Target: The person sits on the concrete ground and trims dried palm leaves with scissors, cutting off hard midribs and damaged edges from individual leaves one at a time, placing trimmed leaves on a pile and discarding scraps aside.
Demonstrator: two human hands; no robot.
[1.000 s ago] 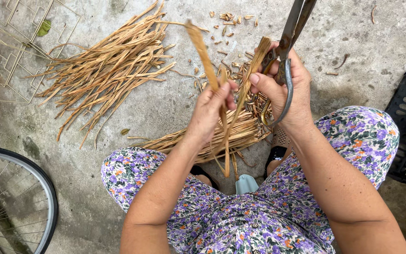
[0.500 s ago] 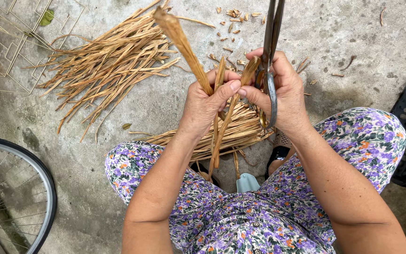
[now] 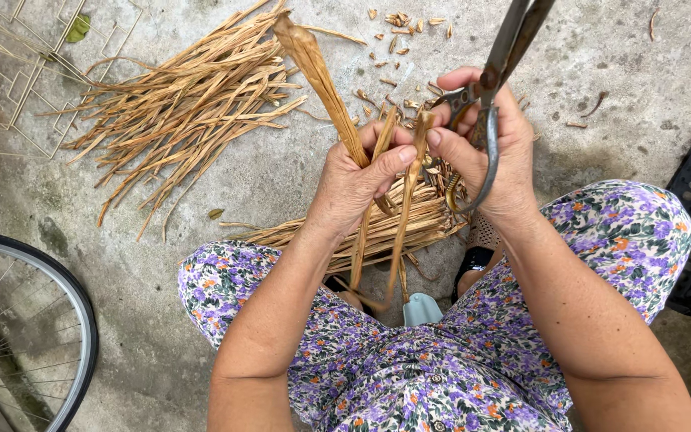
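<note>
While the left hand [image 3: 357, 180] is closed around a few dried leaf strips [image 3: 317, 76] held upright over the lap, the right hand [image 3: 489, 152] is wrapped through the handles of a pair of scissors [image 3: 493, 76], blades shut and pointing away, its thumb pinching one strip. Doing this well probably means keeping the strips taut and bunched in the left hand — and keeping the blades clear of the fingers. More strips lie in a bundle [image 3: 377, 228] on the concrete floor [image 3: 617, 64] below the hands, with a bigger pile [image 3: 185, 112] further off.

Dried stalks [image 3: 185, 112] on concrete floor [image 3: 281, 172]
</note>
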